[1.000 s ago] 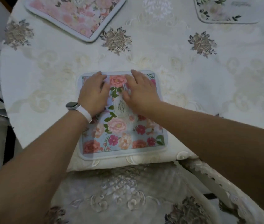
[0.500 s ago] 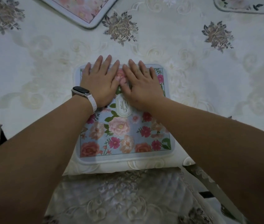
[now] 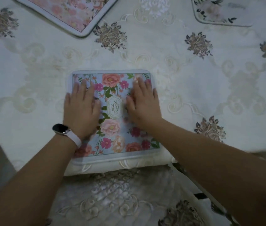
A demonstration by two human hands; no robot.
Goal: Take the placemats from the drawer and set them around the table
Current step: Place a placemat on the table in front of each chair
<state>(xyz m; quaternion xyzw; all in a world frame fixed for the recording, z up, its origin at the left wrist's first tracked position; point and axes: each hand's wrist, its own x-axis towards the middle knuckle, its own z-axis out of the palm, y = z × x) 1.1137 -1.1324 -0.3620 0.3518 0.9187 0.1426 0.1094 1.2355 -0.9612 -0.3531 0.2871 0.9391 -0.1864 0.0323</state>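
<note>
While the blue floral rectangular placemat (image 3: 114, 110) lies at six o'clock on the cream embroidered tabletop (image 3: 194, 88), the left hand (image 3: 80, 110) and right hand (image 3: 145, 106) press it, grips flat-fingered.

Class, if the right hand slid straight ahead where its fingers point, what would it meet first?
Nothing solid, seemingly: the right hand would leave the blue floral placemat for bare white embroidered tablecloth, passing between the pink placemat and pale placemat.

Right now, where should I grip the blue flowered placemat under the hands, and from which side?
Probably the near edge of the placemat, from the person's side: it lies flat, the left hand and right hand press its far half, and that edge is free beside the table rim.
</note>
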